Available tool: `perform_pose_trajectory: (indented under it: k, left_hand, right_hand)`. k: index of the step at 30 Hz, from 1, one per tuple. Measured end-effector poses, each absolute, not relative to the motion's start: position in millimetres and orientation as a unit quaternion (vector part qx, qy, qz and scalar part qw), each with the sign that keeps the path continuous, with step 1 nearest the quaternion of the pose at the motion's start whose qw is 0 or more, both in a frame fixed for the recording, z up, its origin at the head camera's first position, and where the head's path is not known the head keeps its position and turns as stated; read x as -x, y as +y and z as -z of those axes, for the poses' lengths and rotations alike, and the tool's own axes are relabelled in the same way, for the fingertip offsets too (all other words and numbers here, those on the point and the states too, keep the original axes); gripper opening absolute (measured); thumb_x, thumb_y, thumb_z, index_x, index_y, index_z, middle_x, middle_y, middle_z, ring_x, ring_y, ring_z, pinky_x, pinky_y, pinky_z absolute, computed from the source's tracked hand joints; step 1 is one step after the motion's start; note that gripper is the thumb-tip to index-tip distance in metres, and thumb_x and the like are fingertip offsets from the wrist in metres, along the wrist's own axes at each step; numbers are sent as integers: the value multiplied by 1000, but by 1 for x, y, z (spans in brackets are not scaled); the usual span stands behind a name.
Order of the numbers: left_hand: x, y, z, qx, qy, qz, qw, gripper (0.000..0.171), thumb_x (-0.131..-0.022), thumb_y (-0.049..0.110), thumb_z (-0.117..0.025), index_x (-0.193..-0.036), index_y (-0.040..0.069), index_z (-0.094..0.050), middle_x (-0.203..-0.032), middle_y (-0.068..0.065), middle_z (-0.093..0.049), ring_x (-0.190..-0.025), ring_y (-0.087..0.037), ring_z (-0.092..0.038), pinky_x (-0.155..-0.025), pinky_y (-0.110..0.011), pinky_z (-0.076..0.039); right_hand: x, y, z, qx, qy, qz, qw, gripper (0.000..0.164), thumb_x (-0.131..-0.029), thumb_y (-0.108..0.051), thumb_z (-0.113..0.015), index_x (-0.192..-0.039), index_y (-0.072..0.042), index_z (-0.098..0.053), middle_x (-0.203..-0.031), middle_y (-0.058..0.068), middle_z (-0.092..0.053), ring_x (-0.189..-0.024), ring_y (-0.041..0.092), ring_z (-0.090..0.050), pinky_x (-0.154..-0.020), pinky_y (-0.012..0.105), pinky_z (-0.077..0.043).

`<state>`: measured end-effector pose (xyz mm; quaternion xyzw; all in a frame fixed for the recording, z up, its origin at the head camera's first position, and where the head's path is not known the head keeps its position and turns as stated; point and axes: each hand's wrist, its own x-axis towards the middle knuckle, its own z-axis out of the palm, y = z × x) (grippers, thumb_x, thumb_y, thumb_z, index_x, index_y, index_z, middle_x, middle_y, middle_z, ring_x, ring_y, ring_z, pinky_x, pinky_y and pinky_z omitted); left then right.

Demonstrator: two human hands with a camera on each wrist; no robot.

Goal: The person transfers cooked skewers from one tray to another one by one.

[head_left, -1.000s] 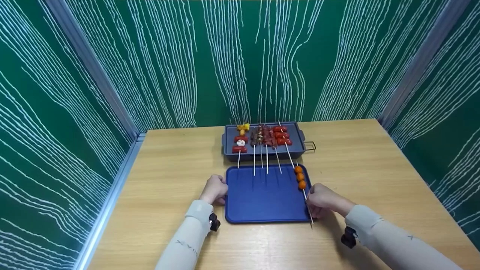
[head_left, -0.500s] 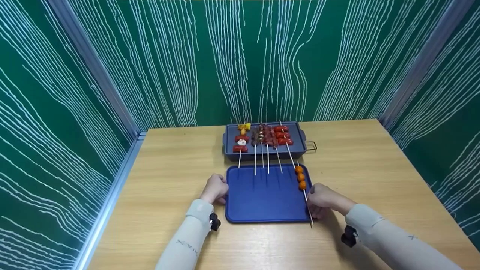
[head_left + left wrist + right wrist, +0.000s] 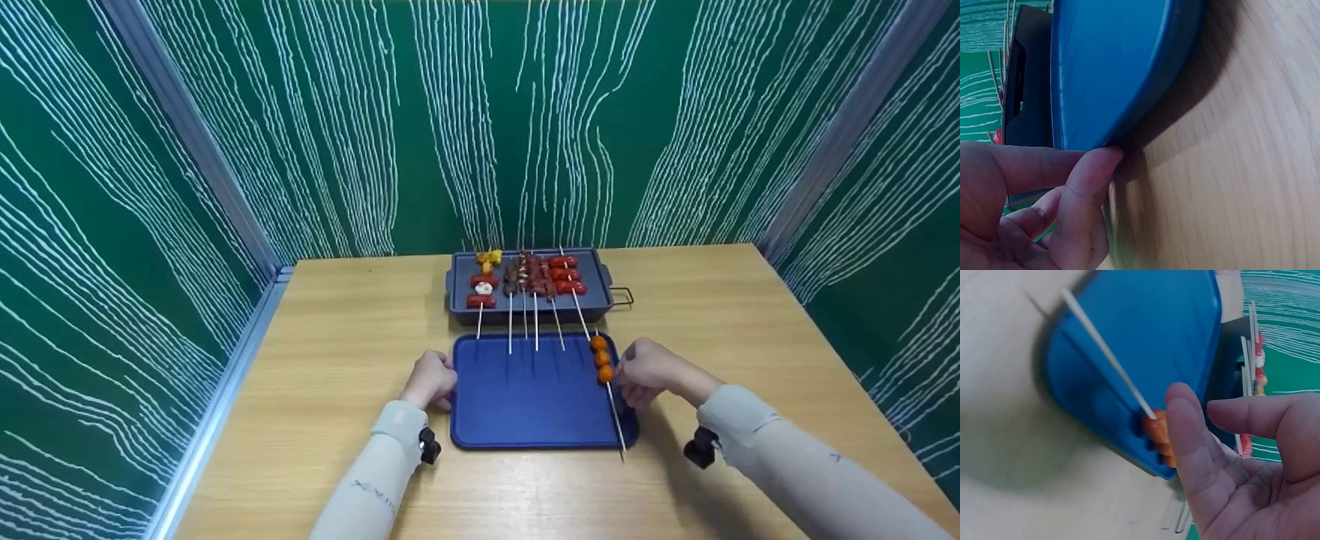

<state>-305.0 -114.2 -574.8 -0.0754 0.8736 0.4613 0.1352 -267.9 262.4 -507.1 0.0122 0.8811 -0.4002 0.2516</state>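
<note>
A blue tray [image 3: 532,405] lies on the table. My left hand [image 3: 430,379] pinches its left rim between thumb [image 3: 1086,180] and fingers. Along the tray's right side lies a skewer of orange balls [image 3: 602,358], its stick reaching past the front rim. My right hand [image 3: 651,371] hovers beside that skewer; in the right wrist view its thumb [image 3: 1185,422] and forefinger stand apart with nothing between them. Behind the tray, a dark grill pan [image 3: 600,300] bears several skewers, among them red sausage pieces [image 3: 566,275] and dark meat [image 3: 536,274].
A wire handle [image 3: 622,295] sticks out from the pan's right side. Several sticks from the pan overhang the tray's far edge. Wooden tabletop [image 3: 337,330] surrounds both. A green wall [image 3: 420,187] with white lines rises behind.
My right hand has let go near the stick's lower part and moved up and away from the table, toward the orange balls. The left hand stays on the rim.
</note>
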Motion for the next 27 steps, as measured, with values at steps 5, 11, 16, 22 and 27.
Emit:
perform_pose_trajectory:
  k: [5, 11, 16, 22, 27]
  left_hand:
    - [306, -114, 576, 73, 876, -458, 129, 22, -91, -6, -47, -78, 12, -49, -71, -6, -58, -41, -18, -60, -38, -32, -61]
    - [304, -114, 577, 73, 877, -459, 120, 24, -89, -3, -47, -72, 14, -46, -64, -6, -57, -38, -18, -60, -34, -30, -56]
    - [304, -113, 578, 83, 875, -460, 124, 22, -91, -2, -48, -74, 13, -47, -67, -8, -58, -37, -19, -59, -34, -30, -56]
    - [305, -113, 577, 81, 876, -459, 121, 28, -92, -2, -47, -70, 15, -43, -67, -8, -57, -36, -18, -58, -33, -30, -56]
    - [306, -113, 576, 77, 878, -457, 119, 29, -92, -1, -47, -69, 15, -42, -67, -7, -55, -36, -17, -58, -33, -30, -56]
  right_hand:
    - [278, 260, 491, -18, 875, 412, 252, 13, -103, -2, -58, -108, 9, -64, -80, 14, -73, -64, 20, -74, -65, 41, -73]
    - [288, 260, 481, -11, 868, 437, 236, 14, -102, -3, -59, -106, 9, -65, -77, 10, -71, -64, 18, -73, -67, 39, -73]
    - [296, 261, 475, -17, 868, 443, 222, 20, -104, -5, -56, -112, 11, -65, -82, 11, -72, -67, 18, -73, -68, 37, -73]
    - [307, 262, 471, -21, 852, 480, 207, 19, -103, -4, -52, -109, 10, -64, -76, 7, -69, -63, 15, -72, -66, 35, -72]
    - [314, 263, 473, -31, 841, 503, 199, 16, -103, -4, -54, -110, 8, -62, -76, 6, -69, -61, 12, -70, -66, 33, -72]
